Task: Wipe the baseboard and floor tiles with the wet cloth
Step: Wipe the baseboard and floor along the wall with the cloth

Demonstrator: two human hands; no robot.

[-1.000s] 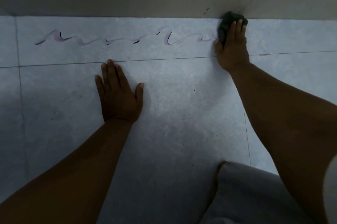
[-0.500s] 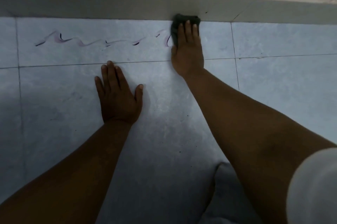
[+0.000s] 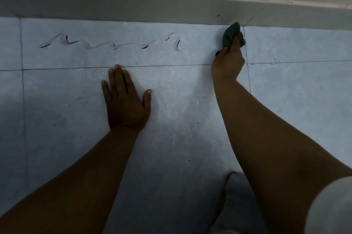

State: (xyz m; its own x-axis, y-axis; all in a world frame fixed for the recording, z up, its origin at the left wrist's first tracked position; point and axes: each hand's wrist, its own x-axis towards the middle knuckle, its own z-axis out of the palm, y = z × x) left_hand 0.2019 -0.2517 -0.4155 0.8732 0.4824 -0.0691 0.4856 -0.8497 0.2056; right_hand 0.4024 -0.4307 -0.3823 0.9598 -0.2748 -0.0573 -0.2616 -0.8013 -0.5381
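- The right hand (image 3: 228, 62) gripped a bunched dark cloth (image 3: 231, 34) against the baseboard (image 3: 133, 8).
- The left hand (image 3: 124, 100) lay flat, fingers spread, on the floor tiles (image 3: 181, 110).
- Smeared marks (image 3: 114, 43) ran beyond it.

marked floor tiles (image 3: 171, 100) under left hand (image 3: 124, 104)

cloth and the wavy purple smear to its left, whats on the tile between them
Head view: bare tile lies between the cloth in the right hand and the smear.
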